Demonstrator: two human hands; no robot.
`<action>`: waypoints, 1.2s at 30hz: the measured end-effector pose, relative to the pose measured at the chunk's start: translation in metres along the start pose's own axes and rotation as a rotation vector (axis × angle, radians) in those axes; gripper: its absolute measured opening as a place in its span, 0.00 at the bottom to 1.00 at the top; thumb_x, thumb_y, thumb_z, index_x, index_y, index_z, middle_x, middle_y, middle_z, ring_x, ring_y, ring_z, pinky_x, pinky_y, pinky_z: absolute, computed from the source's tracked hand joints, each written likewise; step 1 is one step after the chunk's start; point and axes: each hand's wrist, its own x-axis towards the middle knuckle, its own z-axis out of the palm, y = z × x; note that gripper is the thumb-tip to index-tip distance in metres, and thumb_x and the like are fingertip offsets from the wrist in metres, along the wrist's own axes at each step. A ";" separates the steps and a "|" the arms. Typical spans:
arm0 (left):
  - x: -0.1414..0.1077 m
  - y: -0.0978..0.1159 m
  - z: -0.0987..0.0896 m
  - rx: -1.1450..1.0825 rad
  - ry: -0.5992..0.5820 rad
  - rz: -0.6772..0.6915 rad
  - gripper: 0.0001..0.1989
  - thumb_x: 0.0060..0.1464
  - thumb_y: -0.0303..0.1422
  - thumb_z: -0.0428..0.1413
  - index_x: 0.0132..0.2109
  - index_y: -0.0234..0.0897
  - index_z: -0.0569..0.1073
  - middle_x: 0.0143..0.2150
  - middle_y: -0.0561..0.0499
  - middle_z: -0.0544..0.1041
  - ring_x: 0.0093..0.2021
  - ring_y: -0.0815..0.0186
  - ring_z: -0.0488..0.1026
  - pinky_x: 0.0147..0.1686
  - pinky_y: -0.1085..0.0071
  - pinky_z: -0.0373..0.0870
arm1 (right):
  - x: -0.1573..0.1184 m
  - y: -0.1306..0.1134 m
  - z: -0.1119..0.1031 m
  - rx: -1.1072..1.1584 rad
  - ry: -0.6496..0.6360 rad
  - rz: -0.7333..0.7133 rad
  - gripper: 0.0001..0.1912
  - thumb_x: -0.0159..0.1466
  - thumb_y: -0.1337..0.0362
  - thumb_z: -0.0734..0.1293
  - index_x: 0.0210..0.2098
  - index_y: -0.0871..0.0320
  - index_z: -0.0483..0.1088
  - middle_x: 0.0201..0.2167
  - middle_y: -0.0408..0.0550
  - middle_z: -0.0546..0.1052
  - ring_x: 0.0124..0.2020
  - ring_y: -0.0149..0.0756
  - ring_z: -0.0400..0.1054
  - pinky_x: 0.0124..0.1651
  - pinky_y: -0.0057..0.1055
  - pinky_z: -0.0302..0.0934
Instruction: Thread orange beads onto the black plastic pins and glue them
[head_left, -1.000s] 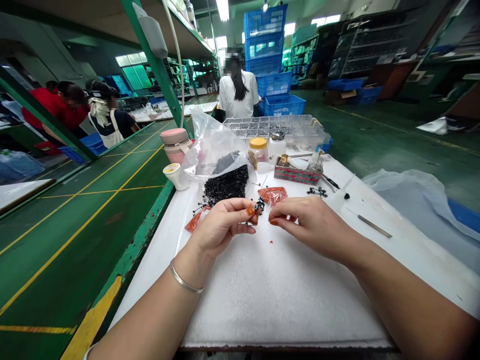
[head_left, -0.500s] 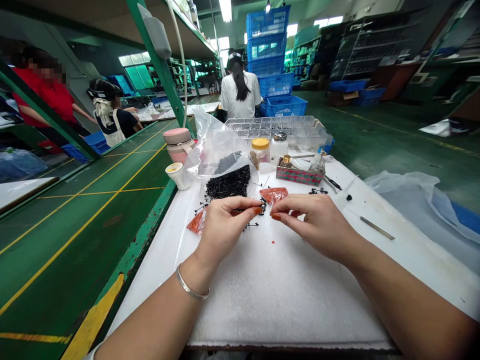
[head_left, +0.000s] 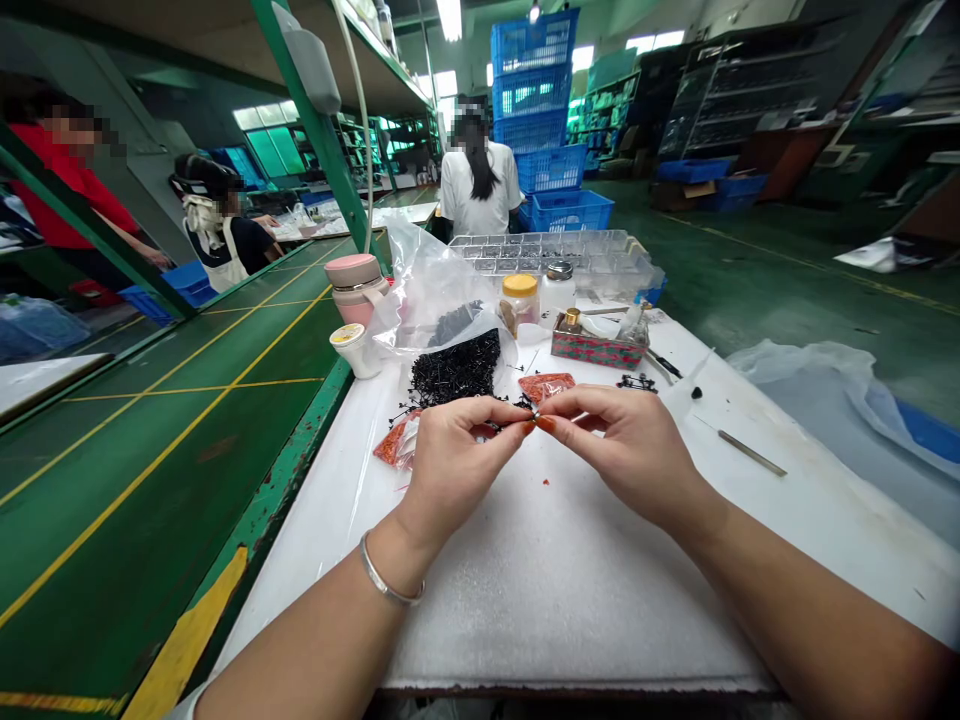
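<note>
Over the white tabletop (head_left: 570,580), my left hand (head_left: 457,450) pinches a tiny dark part (head_left: 534,414) between thumb and forefinger. The fingertips of my right hand (head_left: 630,435) are pinched together and meet the left ones at that part; whatever they hold is too small to make out. Behind my left hand lies a heap of small black parts (head_left: 454,370) in an opened clear plastic bag (head_left: 420,280). One bag of orange-red bits (head_left: 390,445) sits beside my left hand, another bag of orange-red bits (head_left: 544,386) just beyond the fingertips. A single red bit (head_left: 546,482) rests on the table.
A pink mug (head_left: 356,285), a white tub (head_left: 352,350), a yellow-lidded jar (head_left: 520,300) and a patterned box (head_left: 600,345) line the back. Behind them is a divided clear tray (head_left: 555,255). A thin metal tool (head_left: 752,453) lies right. Green conveyor belt (head_left: 187,450) runs left. Co-workers sit and stand beyond.
My two hands have come together: the right fingertips moved left and the left ones slightly right, closing the gap between them. At far left, the person in red has shifted left.
</note>
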 end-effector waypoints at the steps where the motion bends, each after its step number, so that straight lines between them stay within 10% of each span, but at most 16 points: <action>1: 0.000 0.000 0.000 -0.017 -0.011 -0.018 0.06 0.50 0.33 0.63 0.36 0.37 0.82 0.32 0.50 0.82 0.32 0.67 0.76 0.32 0.73 0.71 | 0.000 0.000 0.000 -0.004 0.006 0.003 0.06 0.63 0.63 0.68 0.33 0.54 0.78 0.31 0.40 0.81 0.32 0.30 0.73 0.34 0.26 0.64; 17: 0.010 -0.007 -0.006 -0.533 -0.307 -0.430 0.09 0.48 0.36 0.65 0.35 0.34 0.81 0.32 0.49 0.78 0.35 0.69 0.73 0.36 0.73 0.69 | -0.002 0.004 -0.003 -0.192 0.026 -0.278 0.08 0.64 0.71 0.66 0.39 0.56 0.78 0.35 0.45 0.81 0.39 0.35 0.75 0.42 0.31 0.66; 26: 0.012 -0.010 -0.010 -0.576 -0.287 -0.454 0.09 0.45 0.34 0.67 0.35 0.35 0.80 0.34 0.50 0.77 0.34 0.70 0.73 0.36 0.73 0.72 | 0.003 0.004 -0.015 -0.129 -0.005 -0.172 0.06 0.62 0.67 0.68 0.38 0.55 0.78 0.38 0.46 0.81 0.37 0.35 0.74 0.36 0.29 0.66; 32: 0.016 -0.012 -0.016 -0.628 -0.220 -0.415 0.09 0.45 0.33 0.67 0.35 0.35 0.80 0.33 0.51 0.77 0.34 0.71 0.73 0.34 0.74 0.74 | 0.009 0.024 -0.015 -0.323 -0.481 -0.036 0.10 0.58 0.74 0.67 0.30 0.55 0.78 0.29 0.42 0.81 0.32 0.33 0.73 0.36 0.29 0.62; 36: 0.017 -0.011 -0.017 -0.633 -0.195 -0.409 0.10 0.44 0.33 0.68 0.36 0.35 0.80 0.34 0.49 0.78 0.34 0.70 0.74 0.34 0.74 0.74 | 0.005 0.027 -0.005 -0.415 -0.555 -0.060 0.12 0.58 0.75 0.64 0.30 0.56 0.78 0.29 0.43 0.80 0.31 0.34 0.72 0.36 0.29 0.60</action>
